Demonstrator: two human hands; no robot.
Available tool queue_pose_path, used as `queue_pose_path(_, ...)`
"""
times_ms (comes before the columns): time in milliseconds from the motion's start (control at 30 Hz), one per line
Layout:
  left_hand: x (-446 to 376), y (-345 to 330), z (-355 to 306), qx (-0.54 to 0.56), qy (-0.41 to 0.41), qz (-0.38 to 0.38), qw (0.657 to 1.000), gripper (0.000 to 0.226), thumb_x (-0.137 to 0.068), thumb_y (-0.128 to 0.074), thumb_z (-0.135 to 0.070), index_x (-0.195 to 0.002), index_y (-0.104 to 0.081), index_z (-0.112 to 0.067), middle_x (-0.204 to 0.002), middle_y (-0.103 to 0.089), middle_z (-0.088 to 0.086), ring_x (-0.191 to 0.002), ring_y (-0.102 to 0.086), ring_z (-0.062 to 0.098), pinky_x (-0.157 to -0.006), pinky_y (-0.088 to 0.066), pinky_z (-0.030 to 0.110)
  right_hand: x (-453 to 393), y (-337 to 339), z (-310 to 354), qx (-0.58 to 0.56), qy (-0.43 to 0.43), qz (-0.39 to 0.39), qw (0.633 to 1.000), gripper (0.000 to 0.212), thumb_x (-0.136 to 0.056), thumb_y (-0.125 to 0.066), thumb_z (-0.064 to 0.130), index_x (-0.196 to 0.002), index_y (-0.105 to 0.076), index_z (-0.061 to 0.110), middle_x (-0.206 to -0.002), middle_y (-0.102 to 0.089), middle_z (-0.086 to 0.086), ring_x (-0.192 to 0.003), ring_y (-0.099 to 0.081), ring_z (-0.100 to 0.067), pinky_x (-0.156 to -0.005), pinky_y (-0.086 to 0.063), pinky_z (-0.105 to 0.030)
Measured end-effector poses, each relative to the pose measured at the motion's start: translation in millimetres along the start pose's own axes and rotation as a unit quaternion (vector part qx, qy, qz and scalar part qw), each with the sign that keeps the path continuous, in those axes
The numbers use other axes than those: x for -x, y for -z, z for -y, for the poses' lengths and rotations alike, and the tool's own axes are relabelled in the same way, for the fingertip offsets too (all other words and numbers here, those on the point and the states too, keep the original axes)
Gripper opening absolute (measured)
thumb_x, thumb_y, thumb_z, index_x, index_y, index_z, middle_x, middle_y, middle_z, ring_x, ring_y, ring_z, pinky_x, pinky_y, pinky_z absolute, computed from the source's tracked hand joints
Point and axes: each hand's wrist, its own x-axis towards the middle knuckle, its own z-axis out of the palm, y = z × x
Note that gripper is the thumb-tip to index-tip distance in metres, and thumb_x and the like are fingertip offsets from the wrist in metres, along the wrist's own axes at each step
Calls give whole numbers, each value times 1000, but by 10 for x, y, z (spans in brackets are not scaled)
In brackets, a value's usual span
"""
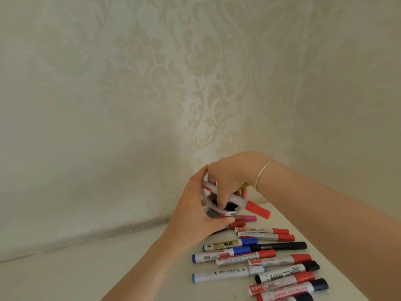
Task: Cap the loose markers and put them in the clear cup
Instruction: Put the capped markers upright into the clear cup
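Left hand (195, 216) wraps clear cup (213, 210) near tabletop (130, 263) far edge, tilted; dark items inside. Right hand (230, 181) pinches red-capped marker (238, 202) across the rim. Loose markers (260, 261) nearer.

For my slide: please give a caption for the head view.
Left hand grips clear cup; right hand holds red-capped marker.

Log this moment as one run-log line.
left hand: holds clear cup tilted | right hand: grips red-capped marker across the rim | loose markers: lying on white table
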Motion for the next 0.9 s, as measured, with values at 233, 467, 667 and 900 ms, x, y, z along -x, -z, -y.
queue_pose_path(233,-8,15,48,3,-7,7,1000,114,-58,-90,-37,-143,-14,-46,-124,-31,-42,-108,-23,-38,-79,-22,-12,-97,-103,7,-9,-2,8,1000,39,-96,-45,42,-105,-62,9,-74,-54,0,-57,-48,-9,-48,-36,-21)
queue_pose_path(467,-15,2,49,8,2,-7,1000,118,-55,-90,-40,-137,-8,-58,-142,-32,-32,-126,-34,-14,-94,-26,0,-162,-211,106,70,-11,-51,996,20,-96,-46,27,-83,-52,14,-68,-45,2,-56,-40,-11,-56,-36,-26)
queue_pose_path(667,14,16,78,18,11,-3,1000,107,-55,-90,-35,-125,-15,-62,-123,-43,-39,-110,-46,-21,-89,-36,0,-181,-299,78,22,-4,-170,985,40,-89,-55,38,-58,-37,20,-63,-41,3,-51,-40,-13,-50,-32,-26)
queue_pose_path(900,23,49,129,11,24,-23,999,109,-54,-89,-40,-139,-20,-45,-133,-37,-31,-123,-41,-4,-101,-31,15,-40,-97,-189,-183,34,-146,972,25,-79,-60,25,-99,-71,13,-96,-70,-7,-81,-61,-16,-77,-51,-29)
